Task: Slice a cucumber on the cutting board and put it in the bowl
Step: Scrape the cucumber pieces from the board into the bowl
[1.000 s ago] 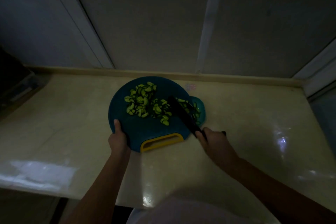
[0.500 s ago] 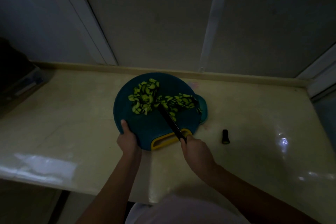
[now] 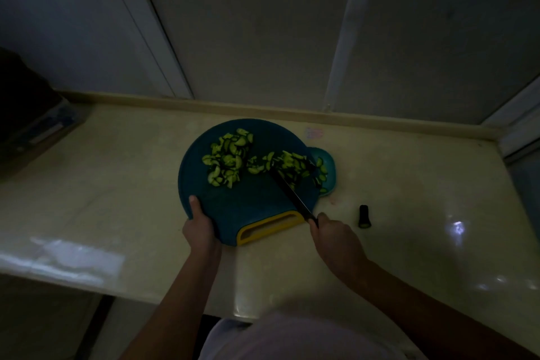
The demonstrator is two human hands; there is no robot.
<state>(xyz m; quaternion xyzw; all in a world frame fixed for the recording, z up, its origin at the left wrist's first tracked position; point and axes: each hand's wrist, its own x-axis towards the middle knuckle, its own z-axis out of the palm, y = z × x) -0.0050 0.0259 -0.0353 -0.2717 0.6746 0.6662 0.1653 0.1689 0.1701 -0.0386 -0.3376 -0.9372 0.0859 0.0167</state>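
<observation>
A round teal plastic cutting board (image 3: 248, 207), with a yellow slotted handle at its 6 o'clock, is over a glossy beige countertop (image 3: 117, 184). Whether it rests flat or is tipped up cannot be told. The left hand (image 3: 200, 231) grips the board's rim at about 7 o'clock, with the thumb laid on the top face and the other fingers hidden beneath. The right hand (image 3: 336, 238) is wrapped round the handle of a black-bladed knife (image 3: 292, 196), just past the board's edge at 5 o'clock. The blade runs up toward the centre and its tip touches the cut cucumber. The pale green cucumber slices (image 3: 228, 161) lie in two heaps on the board, one at about 11 o'clock and the other at 2 o'clock by the knife tip. A small teal bowl (image 3: 328, 165) sits at the board's 3 o'clock, partly covered by the board's rim, with a few slices inside. A dark cucumber end stub (image 3: 364, 216) rests on the counter at 4 o'clock, well apart from the board.
</observation>
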